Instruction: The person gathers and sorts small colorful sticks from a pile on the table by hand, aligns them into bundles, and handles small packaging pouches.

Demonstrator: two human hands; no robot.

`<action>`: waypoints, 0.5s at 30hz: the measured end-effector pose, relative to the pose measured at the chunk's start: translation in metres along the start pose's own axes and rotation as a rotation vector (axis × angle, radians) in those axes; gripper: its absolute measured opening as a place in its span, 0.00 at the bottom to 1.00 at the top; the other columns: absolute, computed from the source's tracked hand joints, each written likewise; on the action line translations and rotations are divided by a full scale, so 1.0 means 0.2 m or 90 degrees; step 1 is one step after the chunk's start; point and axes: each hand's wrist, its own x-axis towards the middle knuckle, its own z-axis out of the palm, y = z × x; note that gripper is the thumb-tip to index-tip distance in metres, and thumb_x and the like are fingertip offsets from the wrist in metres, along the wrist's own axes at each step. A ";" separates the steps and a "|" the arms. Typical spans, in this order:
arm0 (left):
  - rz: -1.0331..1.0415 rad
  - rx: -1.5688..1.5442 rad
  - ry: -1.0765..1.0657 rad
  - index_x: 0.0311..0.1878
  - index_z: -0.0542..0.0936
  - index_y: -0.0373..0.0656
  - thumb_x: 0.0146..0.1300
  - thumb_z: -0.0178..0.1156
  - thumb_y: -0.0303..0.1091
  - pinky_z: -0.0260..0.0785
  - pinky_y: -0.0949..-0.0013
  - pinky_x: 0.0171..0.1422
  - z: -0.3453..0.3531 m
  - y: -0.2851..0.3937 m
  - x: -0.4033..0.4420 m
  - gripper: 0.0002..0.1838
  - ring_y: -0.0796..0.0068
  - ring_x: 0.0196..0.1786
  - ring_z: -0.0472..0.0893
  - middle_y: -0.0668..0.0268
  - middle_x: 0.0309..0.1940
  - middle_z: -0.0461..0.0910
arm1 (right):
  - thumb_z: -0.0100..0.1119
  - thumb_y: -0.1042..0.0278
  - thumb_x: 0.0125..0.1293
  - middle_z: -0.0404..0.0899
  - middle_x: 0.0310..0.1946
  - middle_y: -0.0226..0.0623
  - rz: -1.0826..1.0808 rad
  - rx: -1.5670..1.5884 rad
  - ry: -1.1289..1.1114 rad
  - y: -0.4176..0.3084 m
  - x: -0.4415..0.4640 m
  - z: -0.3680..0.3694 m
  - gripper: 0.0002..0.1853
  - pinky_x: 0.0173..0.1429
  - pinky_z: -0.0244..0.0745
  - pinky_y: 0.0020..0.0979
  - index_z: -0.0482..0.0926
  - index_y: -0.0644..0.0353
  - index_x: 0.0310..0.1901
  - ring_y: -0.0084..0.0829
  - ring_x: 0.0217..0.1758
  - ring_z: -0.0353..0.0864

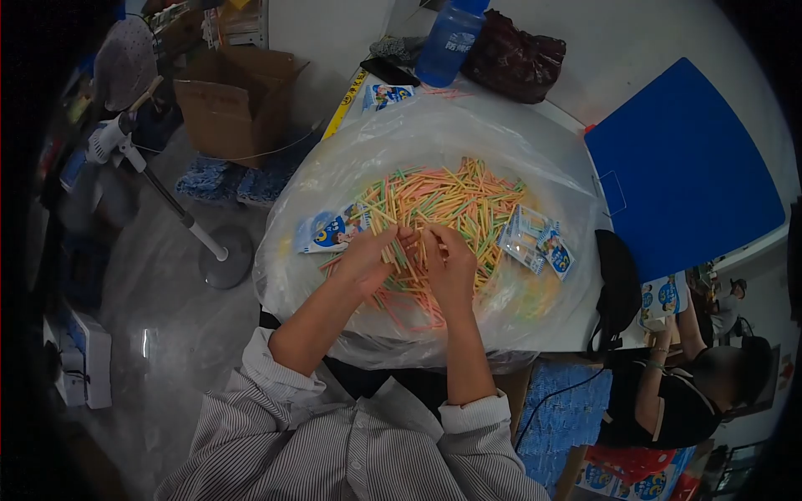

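Observation:
A heap of thin pink, yellow and green sticks (468,196) lies on a large clear plastic sheet or bag (326,175) on the table. Over the heap's near side, my left hand (368,259) is closed on several sticks that point up and left. Close beside it on the right, my right hand (449,263) has its fingers pinched together over the sticks; what lies between them is too small to tell. A blue and white packet (330,231) rests left of the heap, and further packets (535,240) lie to its right.
Behind the heap stand a blue bottle (451,46) and a dark red bag (514,58). A blue panel (685,167) is at the right, near a black cap-like item (616,288). Another person (668,392) sits at the lower right. An open carton (225,104) and a fan stand (225,255) are left.

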 end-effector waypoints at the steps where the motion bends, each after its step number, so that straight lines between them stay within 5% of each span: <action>1: -0.015 0.013 0.001 0.42 0.70 0.41 0.61 0.46 0.35 0.58 0.57 0.51 0.02 -0.01 -0.01 0.10 0.72 0.46 0.69 0.66 0.40 0.71 | 0.53 0.71 0.57 0.75 0.29 0.39 -0.029 0.023 -0.008 0.02 0.03 0.03 0.08 0.31 0.71 0.24 0.74 0.66 0.36 0.27 0.30 0.77; 6: -0.037 0.099 0.059 0.44 0.68 0.42 0.62 0.45 0.33 0.69 0.66 0.40 0.07 -0.04 -0.03 0.10 0.75 0.39 0.73 0.67 0.36 0.71 | 0.54 0.71 0.56 0.75 0.26 0.38 -0.077 -0.049 -0.181 0.04 0.15 0.05 0.07 0.29 0.70 0.23 0.74 0.67 0.32 0.25 0.25 0.75; 8: 0.001 -0.020 -0.039 0.44 0.68 0.42 0.63 0.44 0.35 0.67 0.67 0.42 0.01 -0.07 0.00 0.10 0.74 0.39 0.72 0.67 0.37 0.71 | 0.56 0.72 0.53 0.74 0.23 0.37 0.301 0.217 -0.236 -0.01 0.17 0.03 0.07 0.28 0.70 0.23 0.75 0.67 0.32 0.24 0.22 0.74; 9: 0.005 -0.021 -0.038 0.44 0.68 0.42 0.63 0.44 0.35 0.67 0.67 0.42 0.00 -0.06 0.01 0.10 0.74 0.39 0.72 0.67 0.37 0.71 | 0.56 0.72 0.53 0.74 0.23 0.37 0.299 0.218 -0.239 0.01 0.16 0.04 0.07 0.28 0.70 0.23 0.75 0.67 0.32 0.24 0.22 0.74; 11: 0.014 -0.072 0.000 0.44 0.68 0.43 0.63 0.44 0.36 0.67 0.65 0.43 -0.03 -0.06 0.00 0.10 0.73 0.40 0.72 0.66 0.37 0.71 | 0.57 0.72 0.52 0.73 0.20 0.37 0.068 0.127 -0.040 0.05 0.08 0.06 0.08 0.26 0.69 0.24 0.74 0.67 0.32 0.26 0.20 0.73; 15: 0.020 -0.091 0.079 0.45 0.68 0.44 0.63 0.44 0.35 0.66 0.63 0.44 0.03 -0.01 -0.07 0.10 0.73 0.43 0.72 0.67 0.37 0.71 | 0.57 0.72 0.52 0.74 0.22 0.38 0.007 -0.043 -0.049 -0.07 -0.03 0.01 0.08 0.26 0.68 0.24 0.74 0.68 0.31 0.27 0.21 0.74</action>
